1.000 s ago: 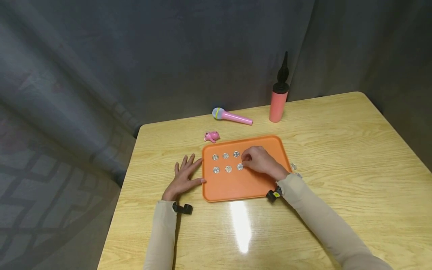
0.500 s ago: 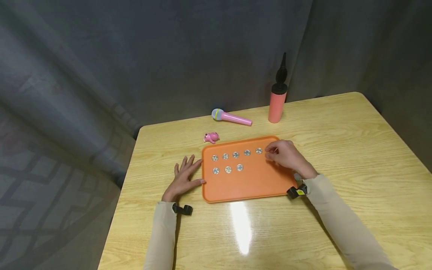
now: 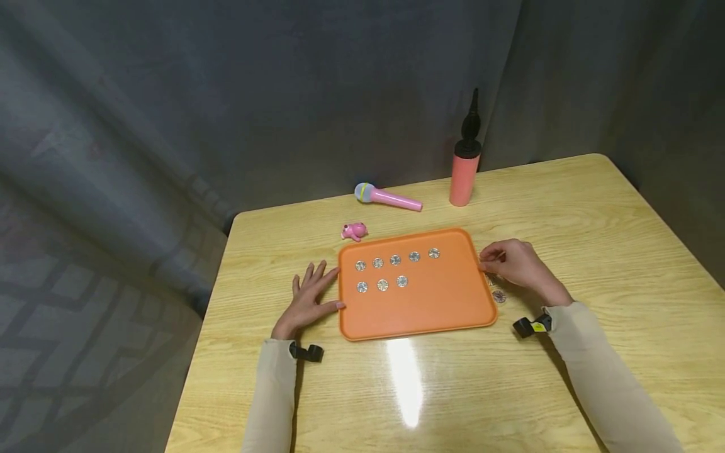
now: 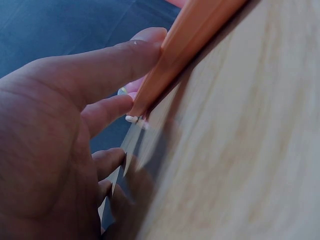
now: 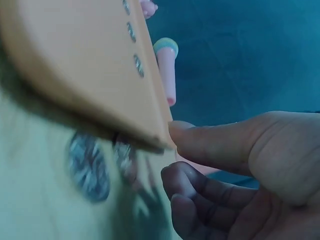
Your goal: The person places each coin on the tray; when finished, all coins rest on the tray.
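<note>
Hands (image 3: pixel 308 301) (image 3: pixel 515 264) flanking orange tray (image 3: pixel 419 311) with eight coins (image 3: pixel 396 260).

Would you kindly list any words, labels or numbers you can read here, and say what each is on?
No text can be read.
The silver discs on the orange tray bear patterns too small to make out.
The yellow tag on the right wrist strap is too small to read.

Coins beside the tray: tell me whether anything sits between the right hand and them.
Nothing visible does. The right hand hovers at the tray's right rim, fingers curled just above the coins on the table. The wrist view shows two coins directly below the fingertips, with only bare table between.
</note>
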Available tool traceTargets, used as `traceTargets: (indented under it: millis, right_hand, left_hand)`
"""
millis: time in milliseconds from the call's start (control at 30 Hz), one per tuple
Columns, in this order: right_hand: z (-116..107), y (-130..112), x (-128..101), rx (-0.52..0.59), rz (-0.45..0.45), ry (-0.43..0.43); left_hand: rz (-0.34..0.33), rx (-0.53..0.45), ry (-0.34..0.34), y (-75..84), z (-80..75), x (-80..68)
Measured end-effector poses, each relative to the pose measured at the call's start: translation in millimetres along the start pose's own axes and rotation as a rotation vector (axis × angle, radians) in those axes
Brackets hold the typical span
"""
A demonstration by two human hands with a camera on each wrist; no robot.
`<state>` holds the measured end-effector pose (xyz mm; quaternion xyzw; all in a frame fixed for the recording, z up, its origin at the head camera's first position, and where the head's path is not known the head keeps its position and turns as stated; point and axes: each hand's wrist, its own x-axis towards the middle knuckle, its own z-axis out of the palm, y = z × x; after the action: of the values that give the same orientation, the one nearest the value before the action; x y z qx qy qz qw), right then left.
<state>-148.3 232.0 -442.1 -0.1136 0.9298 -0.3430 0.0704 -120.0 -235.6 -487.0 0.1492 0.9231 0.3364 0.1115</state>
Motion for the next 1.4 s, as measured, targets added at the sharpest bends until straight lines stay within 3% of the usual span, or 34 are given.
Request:
traceTargets:
  millis: [533,933,1133,1400]
  right_hand:
    - [5.4,16.8,-6.0,-0.053,-0.007,-0.008]
    - [-6.5,27.0,-6.3,-0.09,0.025,0.025]
    - [-6.1,25.0,-8.2,-0.115,-0.004,0.014]
    - [-0.1,15.5,-11.4,-0.187,-0.037,0.083]
  left_hand:
    - [-0.016,0.007,0.001,-3.4,1.6,0.4]
    - [-0.01,0.005,0.005,-3.4,2.1,0.8]
    - [-0.008,0.009,0.002,-4.0,1.4,0.1]
    - [0.003,0.006,0.004,-4.3,1.4,1.0]
